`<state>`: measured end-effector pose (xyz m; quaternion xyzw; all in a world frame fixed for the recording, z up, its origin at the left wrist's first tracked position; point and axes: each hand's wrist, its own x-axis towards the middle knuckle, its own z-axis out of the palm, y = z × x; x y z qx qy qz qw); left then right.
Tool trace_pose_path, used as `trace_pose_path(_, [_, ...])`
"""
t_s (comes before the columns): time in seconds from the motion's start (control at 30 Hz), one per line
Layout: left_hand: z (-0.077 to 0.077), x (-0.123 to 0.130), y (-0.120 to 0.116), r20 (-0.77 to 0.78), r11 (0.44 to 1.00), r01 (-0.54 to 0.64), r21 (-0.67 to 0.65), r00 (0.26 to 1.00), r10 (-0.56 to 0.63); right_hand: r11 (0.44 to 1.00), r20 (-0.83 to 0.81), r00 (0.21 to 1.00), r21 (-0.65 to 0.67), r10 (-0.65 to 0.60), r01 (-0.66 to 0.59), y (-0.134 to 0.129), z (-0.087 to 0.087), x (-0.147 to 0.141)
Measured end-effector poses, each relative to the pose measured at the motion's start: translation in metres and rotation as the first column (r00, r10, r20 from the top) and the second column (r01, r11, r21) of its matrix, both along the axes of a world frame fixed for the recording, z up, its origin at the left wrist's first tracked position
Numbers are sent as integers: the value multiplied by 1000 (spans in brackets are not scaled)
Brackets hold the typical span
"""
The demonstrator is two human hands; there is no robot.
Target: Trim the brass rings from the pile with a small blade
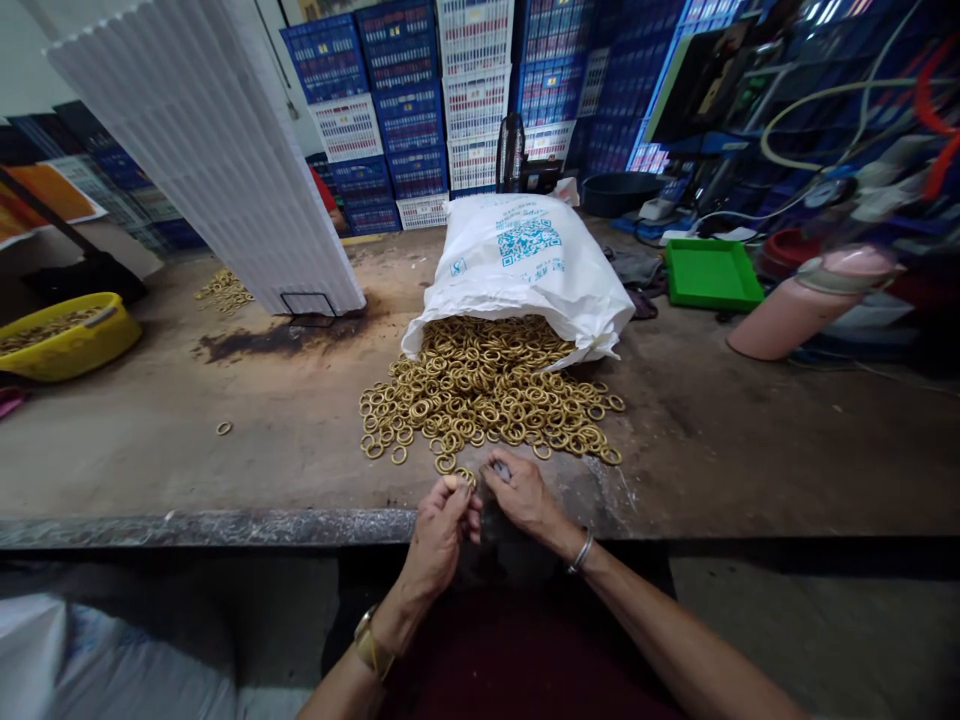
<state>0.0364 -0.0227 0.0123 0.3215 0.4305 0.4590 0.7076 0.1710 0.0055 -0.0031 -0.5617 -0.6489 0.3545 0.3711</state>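
Beside heaped golden rings [487, 400], left hand [441, 525] pinches one, right hand [529, 497] something grey [502, 469].

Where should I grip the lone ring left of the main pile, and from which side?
Probably best to pinch the outer rim of the lone ring at opposite edges, coming from above. It lies flat on the bench, so there's little room beneath, but it sits apart from the main pile, leaving space around its rim.

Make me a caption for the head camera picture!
Left hand pinching a gold-coloured ring, right hand close by, an open white sack spilling more.
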Motion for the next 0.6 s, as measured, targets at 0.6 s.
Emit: trace_pose_path(0.6, [6,4,-5,-64,999,-11,51,998,14,972,502,837,-38,218,-231,10,1,6])
